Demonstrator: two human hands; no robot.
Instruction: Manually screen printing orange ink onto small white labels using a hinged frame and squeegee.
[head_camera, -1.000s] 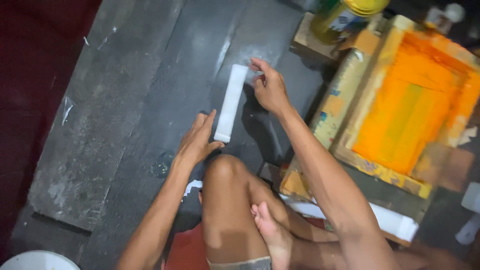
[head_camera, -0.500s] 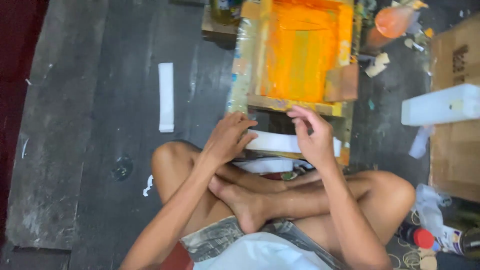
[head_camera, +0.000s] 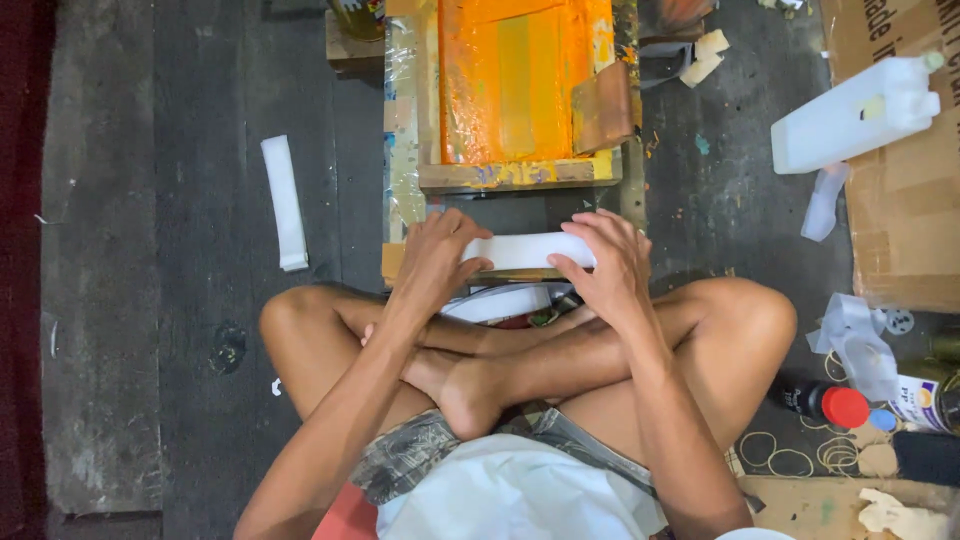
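I am looking down over crossed legs at a white strip (head_camera: 528, 250) lying flat across the near wooden edge of the printing frame (head_camera: 500, 178), and both hands are working on it. My left hand (head_camera: 435, 262) is pressing down on the strip's left end, fingers spread a little and laid over the top of it, so that end is disappearing under the palm. My right hand (head_camera: 612, 268) is gripping the right end: the thumb is tucking in along the strip's lower edge while the other fingers are curling over its upper edge, so the strip is sitting clamped between thumb and fingers there. The bare middle of the strip is showing between the two hands. Just beyond it, the frame's orange-inked screen (head_camera: 515, 75) is stretching away from me, with a brown squeegee (head_camera: 602, 105) resting against its right side. A second white strip (head_camera: 284, 203) is lying on the dark plank floor (head_camera: 150, 250), well apart to the left. Off to the right, a white plastic jug (head_camera: 850, 115) is lying on its side against a cardboard box (head_camera: 905, 210), and a red-capped bottle (head_camera: 830, 405) is sitting near my right knee.
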